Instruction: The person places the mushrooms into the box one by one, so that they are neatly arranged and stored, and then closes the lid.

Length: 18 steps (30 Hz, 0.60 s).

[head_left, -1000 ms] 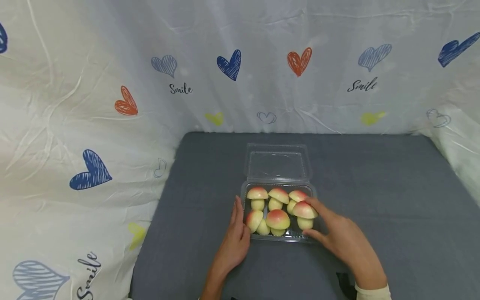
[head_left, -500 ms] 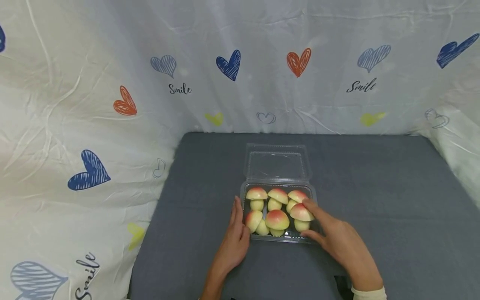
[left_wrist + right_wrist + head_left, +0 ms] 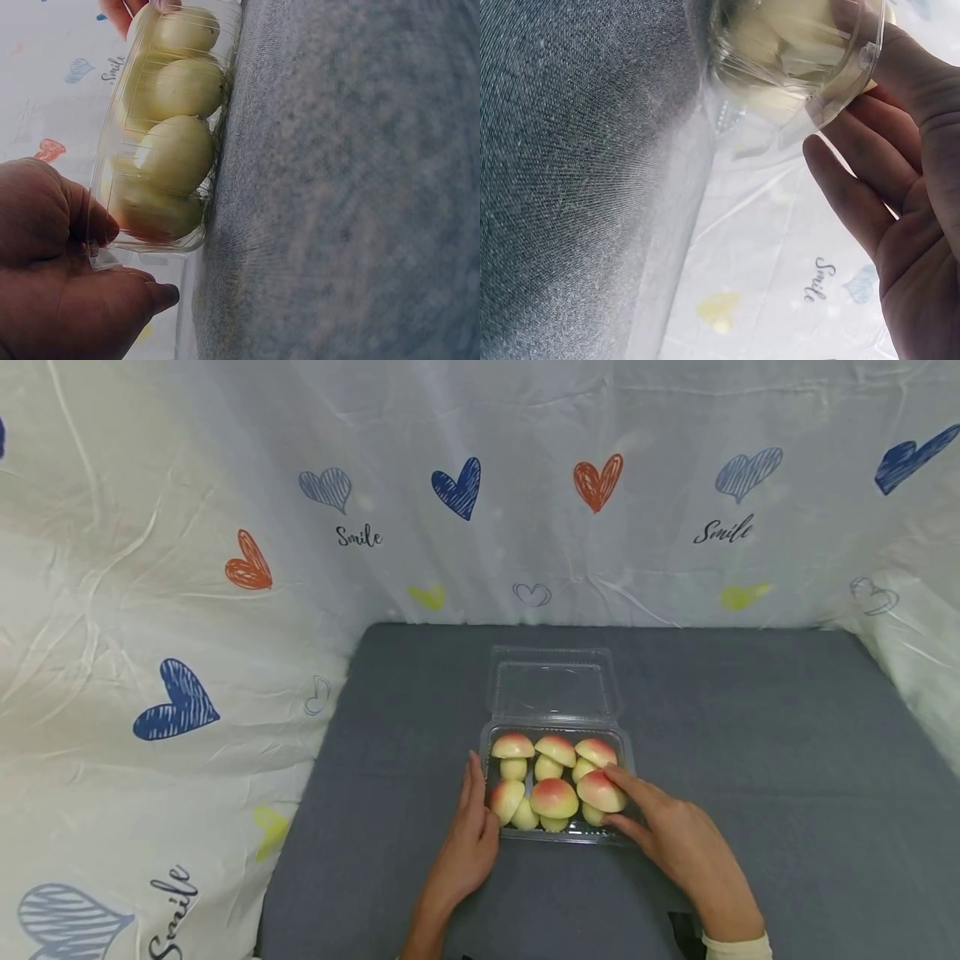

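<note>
A clear plastic clamshell container (image 3: 540, 838) holds several mushroom-shaped pieces with red-tinted yellow caps and pale stems. My left hand (image 3: 467, 839) holds its left side, fingers along the wall and thumb at the near corner; in the left wrist view, the left hand (image 3: 75, 270) grips the rim at the corner. With thumb and fingers, my right hand (image 3: 678, 835) pinches the front-right mushroom (image 3: 600, 792) inside the container. Its stem is partly hidden under the tilted cap. The right wrist view shows the right hand (image 3: 907, 172) with its thumb over the rim.
The container's lid (image 3: 555, 687) lies folded back behind it. A dark grey cloth (image 3: 765, 735) covers the table. White fabric with hearts and "Smile" lettering (image 3: 525, 427) hangs along the back and sides. A black strap (image 3: 684, 933) lies near the right wrist.
My right hand has moved slightly left with the front-right mushroom, which has settled lower and tilted, closer to its neighbours. The left hand stays at the container's side.
</note>
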Each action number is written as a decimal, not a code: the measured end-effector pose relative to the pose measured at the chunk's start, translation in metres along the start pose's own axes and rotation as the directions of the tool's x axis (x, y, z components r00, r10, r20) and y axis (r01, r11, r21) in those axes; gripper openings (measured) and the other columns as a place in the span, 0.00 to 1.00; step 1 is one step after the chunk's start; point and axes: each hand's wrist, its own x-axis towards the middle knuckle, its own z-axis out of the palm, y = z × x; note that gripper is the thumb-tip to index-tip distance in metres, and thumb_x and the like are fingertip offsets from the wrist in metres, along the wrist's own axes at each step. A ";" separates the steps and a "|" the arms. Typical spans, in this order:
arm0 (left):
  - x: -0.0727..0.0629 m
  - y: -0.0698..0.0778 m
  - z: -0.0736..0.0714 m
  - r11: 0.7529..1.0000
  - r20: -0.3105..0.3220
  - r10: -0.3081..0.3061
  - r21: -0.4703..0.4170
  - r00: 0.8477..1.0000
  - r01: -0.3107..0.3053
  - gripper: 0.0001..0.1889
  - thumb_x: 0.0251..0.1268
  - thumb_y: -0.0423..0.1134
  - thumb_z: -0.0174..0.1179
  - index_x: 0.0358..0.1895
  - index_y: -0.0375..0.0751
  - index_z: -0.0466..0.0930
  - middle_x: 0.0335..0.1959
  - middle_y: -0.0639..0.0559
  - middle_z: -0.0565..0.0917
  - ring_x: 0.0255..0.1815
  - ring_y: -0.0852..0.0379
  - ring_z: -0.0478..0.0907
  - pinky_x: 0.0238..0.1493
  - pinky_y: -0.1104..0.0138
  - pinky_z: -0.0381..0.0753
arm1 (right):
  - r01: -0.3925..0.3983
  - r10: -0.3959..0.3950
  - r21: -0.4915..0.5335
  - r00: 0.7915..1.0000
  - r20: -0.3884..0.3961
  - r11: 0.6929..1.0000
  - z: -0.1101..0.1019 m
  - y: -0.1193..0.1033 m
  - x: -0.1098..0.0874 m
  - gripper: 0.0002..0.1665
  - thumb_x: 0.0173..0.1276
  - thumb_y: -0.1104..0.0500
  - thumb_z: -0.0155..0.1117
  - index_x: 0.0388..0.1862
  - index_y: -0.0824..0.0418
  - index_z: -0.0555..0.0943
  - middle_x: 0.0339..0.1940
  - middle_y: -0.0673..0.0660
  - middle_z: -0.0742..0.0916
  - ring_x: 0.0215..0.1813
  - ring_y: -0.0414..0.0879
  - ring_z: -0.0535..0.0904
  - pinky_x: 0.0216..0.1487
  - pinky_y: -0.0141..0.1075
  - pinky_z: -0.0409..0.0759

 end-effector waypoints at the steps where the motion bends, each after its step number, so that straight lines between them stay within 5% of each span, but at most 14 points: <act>1: 0.000 0.000 0.000 1.000 -0.001 0.001 0.002 1.000 -0.001 0.40 0.82 0.28 0.40 0.87 0.46 0.29 0.89 0.48 0.33 0.87 0.54 0.31 0.80 0.44 0.51 | 0.001 -0.001 -0.002 1.000 0.000 1.000 0.000 0.000 0.000 0.47 0.50 0.52 0.88 0.71 0.52 0.81 0.55 0.58 0.92 0.41 0.53 0.92 0.36 0.50 0.86; 18: 0.000 0.001 -0.001 1.000 0.000 0.011 0.009 1.000 -0.011 0.40 0.82 0.28 0.40 0.87 0.44 0.30 0.89 0.48 0.33 0.87 0.55 0.32 0.80 0.47 0.52 | 0.006 -0.005 -0.014 0.999 0.035 1.000 -0.001 -0.001 0.000 0.47 0.51 0.51 0.88 0.72 0.52 0.80 0.55 0.58 0.92 0.40 0.52 0.91 0.34 0.50 0.85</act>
